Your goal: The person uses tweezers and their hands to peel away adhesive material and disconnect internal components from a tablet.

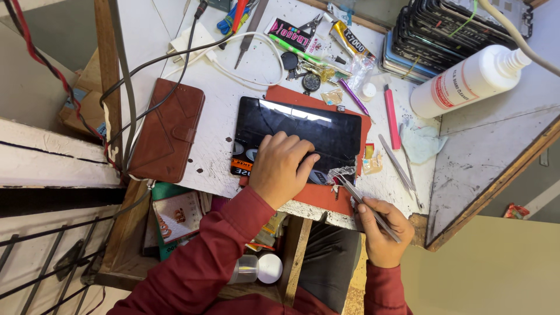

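Tablet [303, 131] lies dark mid-tabletop [484, 151] on a red mat [321, 195]; my left hand [280, 169] presses flat on its near edge, fingers spread. My right hand [382, 230] pinches tweezers [364, 204] at its near-right corner.

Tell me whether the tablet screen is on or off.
Off: the tablet screen is black, showing only reflected glare, under the left hand.

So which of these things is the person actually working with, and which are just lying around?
In use: left hand pressing on the black tablet; right hand holding tweezers.
Lying about: brown wallet case, white bottle, pink tool.
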